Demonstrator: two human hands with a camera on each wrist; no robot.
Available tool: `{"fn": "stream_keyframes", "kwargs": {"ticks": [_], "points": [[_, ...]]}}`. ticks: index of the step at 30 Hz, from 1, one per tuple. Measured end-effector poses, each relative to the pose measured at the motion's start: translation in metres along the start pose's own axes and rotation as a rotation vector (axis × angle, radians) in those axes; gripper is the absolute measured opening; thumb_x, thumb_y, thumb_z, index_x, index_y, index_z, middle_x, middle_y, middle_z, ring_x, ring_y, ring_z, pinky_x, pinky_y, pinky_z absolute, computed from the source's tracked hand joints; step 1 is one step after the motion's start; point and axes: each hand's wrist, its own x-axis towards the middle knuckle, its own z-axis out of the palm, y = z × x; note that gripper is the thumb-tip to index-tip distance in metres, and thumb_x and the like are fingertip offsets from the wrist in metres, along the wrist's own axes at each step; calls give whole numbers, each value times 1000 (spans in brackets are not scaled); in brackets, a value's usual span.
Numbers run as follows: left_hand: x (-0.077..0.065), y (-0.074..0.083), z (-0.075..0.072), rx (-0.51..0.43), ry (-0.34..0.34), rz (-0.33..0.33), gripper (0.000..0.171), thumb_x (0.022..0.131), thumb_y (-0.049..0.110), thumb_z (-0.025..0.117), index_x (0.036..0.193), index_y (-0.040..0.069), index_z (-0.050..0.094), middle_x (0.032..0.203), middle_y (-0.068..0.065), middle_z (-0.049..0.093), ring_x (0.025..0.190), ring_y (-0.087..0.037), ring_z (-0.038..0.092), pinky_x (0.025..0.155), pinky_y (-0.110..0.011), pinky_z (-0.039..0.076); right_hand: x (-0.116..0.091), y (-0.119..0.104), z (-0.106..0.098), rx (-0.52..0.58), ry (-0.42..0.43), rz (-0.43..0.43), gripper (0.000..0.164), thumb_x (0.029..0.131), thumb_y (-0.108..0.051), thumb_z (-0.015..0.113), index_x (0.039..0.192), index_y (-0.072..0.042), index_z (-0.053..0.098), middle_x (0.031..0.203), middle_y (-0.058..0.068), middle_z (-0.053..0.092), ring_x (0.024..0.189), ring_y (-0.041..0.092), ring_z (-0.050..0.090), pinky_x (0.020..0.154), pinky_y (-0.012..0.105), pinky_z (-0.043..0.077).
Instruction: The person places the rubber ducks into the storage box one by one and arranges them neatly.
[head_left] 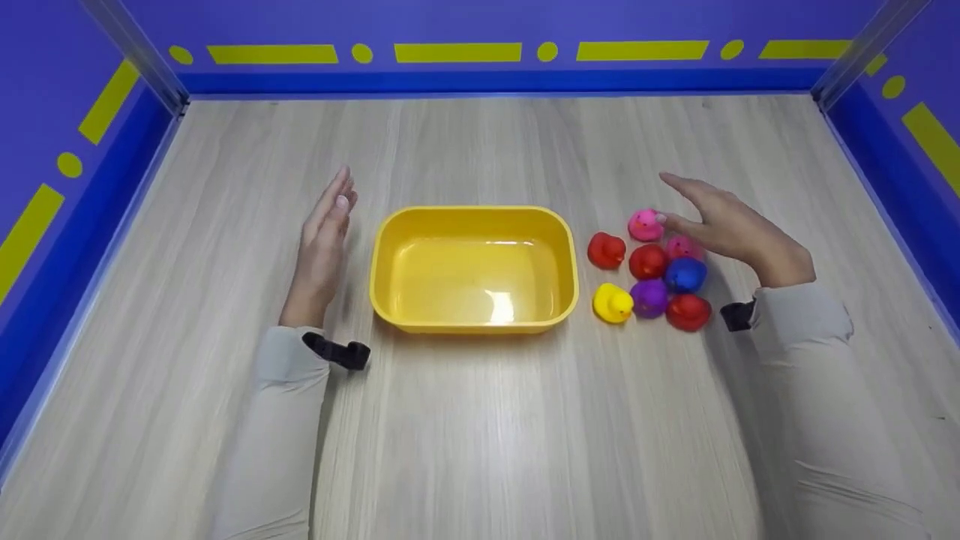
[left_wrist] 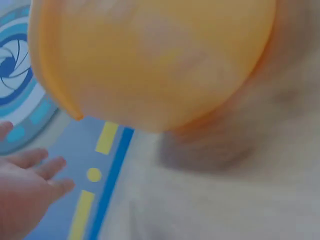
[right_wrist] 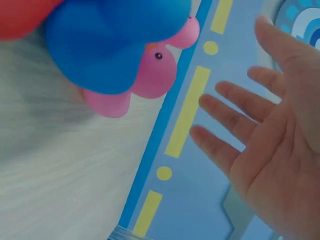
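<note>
A yellow plastic basin point(head_left: 475, 327) sits in the middle of the table with nothing inside. To its right lies a cluster of small toy ducks: a yellow duck point(head_left: 613, 303), a purple duck point(head_left: 649, 298), a blue duck point(head_left: 685, 275), red ducks including one point(head_left: 606, 250) nearest the basin, and pink ducks such as the one point(head_left: 643, 225) at the back. My left hand point(head_left: 324, 247) is held beside the basin's left side, fingers straight, holding nothing. Over the right edge of the ducks my right hand point(head_left: 739, 225) hovers with fingers extended and thumb apart, its palm bare in the right wrist view.
The wood-grain table point(head_left: 480, 427) is bounded by a blue back wall point(head_left: 480, 81) with yellow dashes and by similar side walls. Each wrist carries a black strap mount, like the left strap mount point(head_left: 341, 351) near the basin's front left corner.
</note>
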Motion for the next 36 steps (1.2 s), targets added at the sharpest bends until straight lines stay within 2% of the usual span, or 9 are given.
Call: {"fn": "stream_keyframes", "kwargs": {"ticks": [5,9,15,19,28,36], "points": [[0,-12,4,-365,-28,-31,53,102,29,36,152,13,28,155,-14,33,144,-27,30,123,-37,15,8,-2,-2,-43,-30,-47,64,95,-25,58,151,-12,31,148,23,39,131,42,40,105,61,39],[0,-23,6,-482,-21,-64,51,103,24,33,150,6,29,152,-18,37,142,-27,34,122,-35,21,15,-5,-5,-51,-57,-56,59,94,-18,61,147,-10,38,143,23,46,125,40,47,99,57,46],[-2,-38,9,-567,10,-154,48,102,21,39,147,2,35,149,-17,42,137,-22,42,116,-31,33,23,-9,-7,-59,-153,17,55,93,-16,61,145,-10,42,139,22,49,122,40,48,97,57,49],[-5,-43,11,-612,7,-205,47,102,18,39,146,1,36,150,-16,40,137,-22,43,114,-29,36,26,-11,-7,-68,-191,54,54,91,-13,64,142,-12,47,136,21,50,122,40,47,94,57,50],[-10,-45,13,-634,-10,-218,49,96,3,42,145,-2,36,152,-16,37,134,-20,45,112,-27,38,31,-15,-3,-30,-213,99,47,87,-4,67,133,-10,57,129,20,57,116,38,52,94,56,51],[-12,-48,12,-600,-24,-200,53,91,-8,43,143,-6,35,153,-15,36,141,-21,35,109,-27,41,33,-21,1,-10,-209,134,47,86,0,66,131,-12,59,126,18,59,110,35,55,93,53,52]]}}
